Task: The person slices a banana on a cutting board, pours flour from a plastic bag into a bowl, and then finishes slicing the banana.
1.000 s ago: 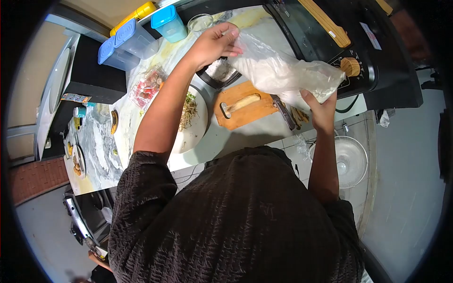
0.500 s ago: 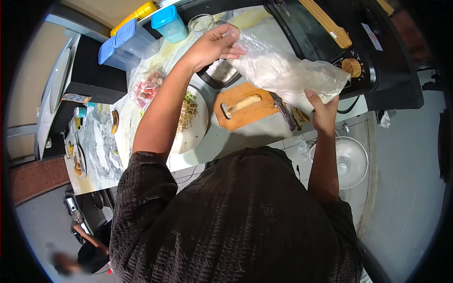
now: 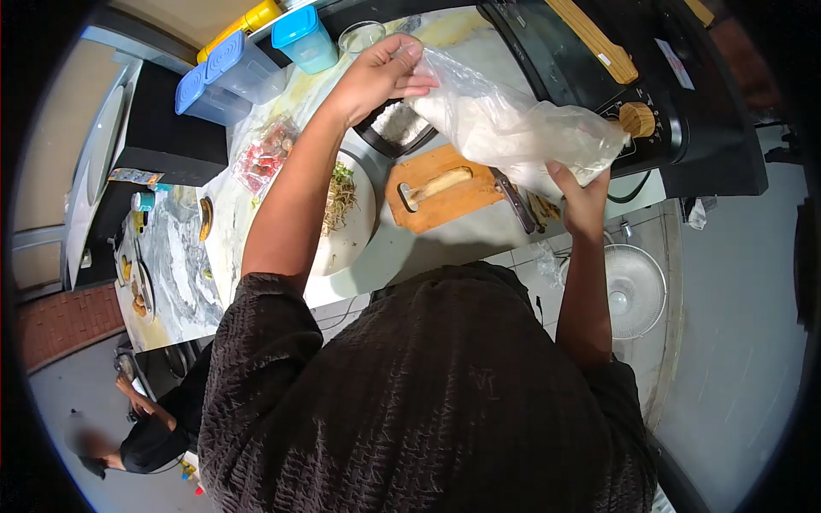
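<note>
A clear plastic bag (image 3: 513, 128) with white powder in it hangs tilted between my two hands. My left hand (image 3: 385, 75) pinches its upper left end, by the mouth. Around the lower right end, my right hand (image 3: 583, 192) is wrapped and supports the weight. Just beneath the bag's left end is a black bowl (image 3: 376, 144) with white powder (image 3: 400, 124) inside. Below the bag, a peeled banana (image 3: 440, 185) lies on a wooden cutting board (image 3: 419, 221). A knife (image 3: 516, 205) rests at the board's right edge, beside banana peels (image 3: 545, 208).
A white plate (image 3: 363, 227) holds sprouts (image 3: 340, 201). Left of it lies a bag of red items (image 3: 267, 158). Lidded plastic containers (image 3: 304, 44) and a glass bowl (image 3: 362, 36) line the back. A black oven (image 3: 667, 128) stands right. Another person (image 3: 154, 440) is at lower left.
Both hands and the bag have shifted very slightly, the bag's left end a little higher. The other person at lower left has moved more into view.
</note>
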Demonstrator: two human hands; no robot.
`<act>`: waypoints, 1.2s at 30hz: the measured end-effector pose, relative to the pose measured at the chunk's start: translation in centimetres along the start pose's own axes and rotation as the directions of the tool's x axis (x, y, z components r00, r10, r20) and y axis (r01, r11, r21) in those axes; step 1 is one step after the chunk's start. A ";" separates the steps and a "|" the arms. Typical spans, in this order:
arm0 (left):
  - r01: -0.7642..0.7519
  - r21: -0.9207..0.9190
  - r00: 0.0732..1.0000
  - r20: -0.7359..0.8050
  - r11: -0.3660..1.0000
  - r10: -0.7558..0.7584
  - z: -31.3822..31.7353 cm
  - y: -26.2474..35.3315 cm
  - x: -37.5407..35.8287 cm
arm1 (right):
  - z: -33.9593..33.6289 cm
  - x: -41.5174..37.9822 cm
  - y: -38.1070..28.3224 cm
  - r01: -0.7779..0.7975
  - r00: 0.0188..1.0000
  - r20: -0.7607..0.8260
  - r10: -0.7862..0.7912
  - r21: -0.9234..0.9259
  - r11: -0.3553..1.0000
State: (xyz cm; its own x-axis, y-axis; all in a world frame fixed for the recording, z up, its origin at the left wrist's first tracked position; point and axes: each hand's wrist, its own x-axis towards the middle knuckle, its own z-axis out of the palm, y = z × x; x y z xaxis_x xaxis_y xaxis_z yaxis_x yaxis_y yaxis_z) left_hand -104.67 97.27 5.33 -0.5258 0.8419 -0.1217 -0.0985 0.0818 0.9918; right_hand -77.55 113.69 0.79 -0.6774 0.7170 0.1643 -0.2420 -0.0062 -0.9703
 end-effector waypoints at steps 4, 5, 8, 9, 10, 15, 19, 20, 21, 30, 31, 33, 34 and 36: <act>0.046 0.129 0.999 0.017 0.991 -0.049 0.1 0.2 0.2 | -0.2 0.0 -0.2 -0.015 1.000 0.003 0.015 -0.037 0.999; 0.025 0.033 1.000 0.002 0.999 -0.025 0.2 0.0 0.3 | -0.2 0.0 -0.1 -0.012 1.000 0.010 0.012 -0.011 1.000; 0.032 -0.004 0.999 0.006 0.999 -0.032 0.4 0.4 0.2 | -0.2 0.1 -0.3 0.003 1.000 0.015 -0.003 -0.026 1.000; 0.059 0.050 0.998 0.018 0.997 -0.060 0.5 0.5 0.1 | -0.2 0.1 -0.5 0.014 1.000 0.025 -0.012 -0.071 0.997; 0.052 0.016 0.999 0.011 0.999 -0.052 0.3 0.2 0.2 | -0.3 0.2 -0.4 0.014 1.000 0.028 -0.012 -0.072 0.997; 0.029 0.031 1.000 -0.005 0.999 -0.029 0.4 -0.5 0.0 | -0.2 0.2 -0.1 0.052 0.998 0.044 -0.047 -0.130 0.990; 0.032 0.058 0.999 0.009 0.998 -0.033 0.6 -0.1 -0.1 | -0.1 0.3 0.2 0.007 1.000 0.028 -0.007 -0.015 1.000; 0.034 0.055 0.999 0.007 0.998 -0.035 0.5 0.1 -0.1 | 0.0 0.2 0.0 0.020 0.999 0.033 -0.019 -0.050 0.999; 0.027 0.071 1.000 0.014 0.997 -0.028 0.2 0.3 0.0 | 0.2 0.2 -0.2 0.036 0.999 0.040 -0.032 -0.085 0.996; 0.000 0.123 0.999 0.037 0.992 -0.005 0.0 0.8 -0.8 | -0.1 0.4 0.1 -0.046 0.999 0.010 0.046 -0.005 0.999; 0.004 0.137 0.999 0.034 0.991 -0.008 0.1 0.8 -0.9 | -0.2 0.3 0.2 -0.048 0.999 0.010 0.048 -0.004 0.999; -0.007 0.143 0.999 0.038 0.990 0.002 0.1 0.6 -0.8 | -0.5 0.3 0.6 -0.042 0.999 0.028 0.043 -0.029 0.999; -0.019 0.151 0.999 0.043 0.988 0.013 0.1 0.5 -0.7 | -0.6 0.3 0.8 -0.042 0.999 0.029 0.042 -0.029 0.999; -0.020 0.149 0.999 0.047 0.989 0.013 0.1 0.5 -0.7 | -0.8 0.2 1.4 -0.023 0.996 0.089 0.024 -0.006 1.000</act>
State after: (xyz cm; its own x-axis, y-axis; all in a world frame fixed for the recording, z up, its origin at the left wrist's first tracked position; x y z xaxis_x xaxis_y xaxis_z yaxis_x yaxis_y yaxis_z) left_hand -104.25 96.75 5.96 -0.4868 0.8670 -0.1069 0.0389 0.1437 0.9889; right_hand -77.44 114.37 -0.65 -0.7418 0.6522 0.1565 -0.2223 -0.0189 -0.9748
